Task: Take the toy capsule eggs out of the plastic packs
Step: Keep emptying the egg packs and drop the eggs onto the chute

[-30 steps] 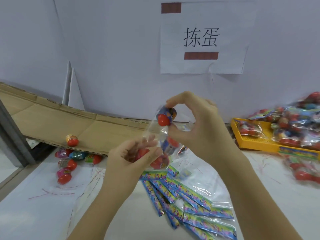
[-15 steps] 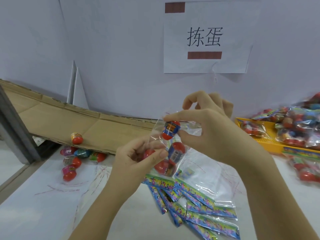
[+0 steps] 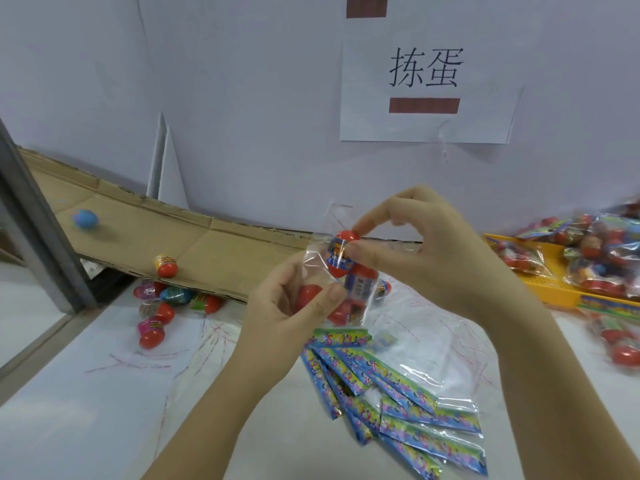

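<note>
My left hand [image 3: 294, 313] grips a clear plastic pack [image 3: 360, 289] from below; several red-capped capsule eggs show inside it. My right hand [image 3: 426, 254] pinches a red-and-blue capsule egg [image 3: 341, 252] at the pack's open top, between thumb and fingertips. Whether that egg is clear of the plastic, I cannot tell. A blurred blue egg [image 3: 86, 220] lies high on the cardboard ramp [image 3: 221, 251], and a yellow-and-red egg [image 3: 165, 265] sits lower on it. Several loose eggs [image 3: 162, 303] lie on the table under the ramp's lower edge.
A fan of empty packs with colourful header strips [image 3: 398, 393] lies on the white table below my hands. A yellow tray [image 3: 540, 282] at the right holds several full packs [image 3: 606, 251]; another full pack [image 3: 620, 341] lies in front of it. A paper sign [image 3: 426, 74] hangs on the wall.
My right hand has come down a little with the egg, still pinched at the pack's mouth. A blue egg has appeared high on the ramp. The left hand keeps its grip.
</note>
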